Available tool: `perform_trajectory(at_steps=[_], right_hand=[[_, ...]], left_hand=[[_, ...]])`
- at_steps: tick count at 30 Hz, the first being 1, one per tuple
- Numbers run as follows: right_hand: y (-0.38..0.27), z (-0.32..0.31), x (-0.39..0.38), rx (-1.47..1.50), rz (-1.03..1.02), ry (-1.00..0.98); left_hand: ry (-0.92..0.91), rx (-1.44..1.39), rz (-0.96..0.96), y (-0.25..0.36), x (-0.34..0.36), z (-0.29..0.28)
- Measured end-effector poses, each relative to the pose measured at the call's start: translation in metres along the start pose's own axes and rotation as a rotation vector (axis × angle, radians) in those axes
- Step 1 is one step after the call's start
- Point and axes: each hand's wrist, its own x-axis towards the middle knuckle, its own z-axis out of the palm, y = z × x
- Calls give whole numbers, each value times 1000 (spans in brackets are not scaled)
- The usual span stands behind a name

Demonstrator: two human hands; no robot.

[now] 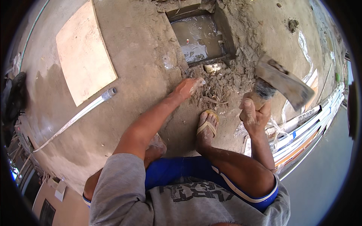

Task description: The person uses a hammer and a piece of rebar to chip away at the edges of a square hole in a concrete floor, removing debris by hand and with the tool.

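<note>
Your knees are nearest; right hand grips a raised hatchet, left hand pinches a small chisel in far rubble.

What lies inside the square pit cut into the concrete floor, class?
The square pit holds muddy water with pale scraps at its surface. Its bottom is hidden by the murky water, and broken rubble lies outside its near edge.
</note>
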Motion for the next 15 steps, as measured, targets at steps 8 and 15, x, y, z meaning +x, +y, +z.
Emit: perform_trajectory(at_steps=[8,15], right_hand=[[110,29,-38,-807,213,-523],[-24,-3,10,17,-44,14]], left_hand=[[-35,-37,-85,-1,13,1],[2,-108,-19,-8,-1,6]])
